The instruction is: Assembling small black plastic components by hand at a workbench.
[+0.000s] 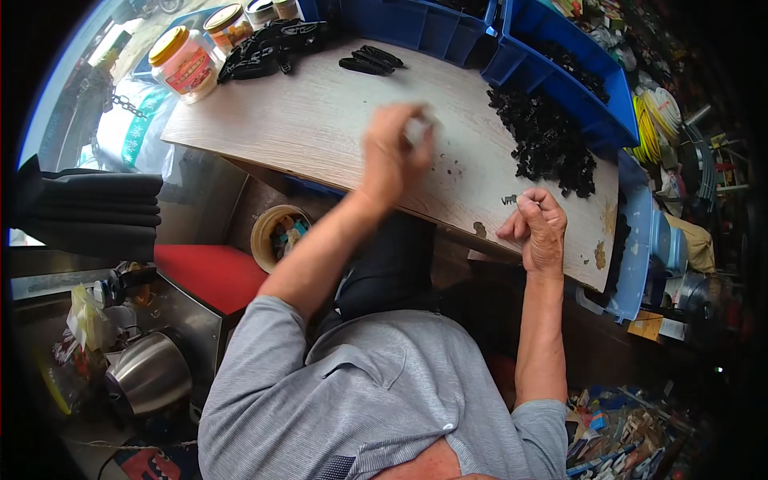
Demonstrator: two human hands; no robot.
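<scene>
Over the middle of the pale wooden table point(296, 120), my left hand point(394, 152) is raised with bent fingers, smeared by motion; whether anything is in it cannot be made out. Close to the table's right front edge, my right hand point(544, 228) pinches a small black toothed piece point(510, 199) between thumb and fingertips. A heap of small black pieces point(548, 140) lies just beyond that hand. Farther off, past my left hand, sits a short row of black curved strips point(370, 60). A larger pile of black linked strips point(272, 50) occupies the far left corner.
Blue plastic bins point(520, 64) holding black pieces line the far and right sides. Lidded jars point(186, 68) stand at the far left corner. Below the table's front edge is a round bucket point(268, 232). A steel kettle point(152, 372) sits at lower left.
</scene>
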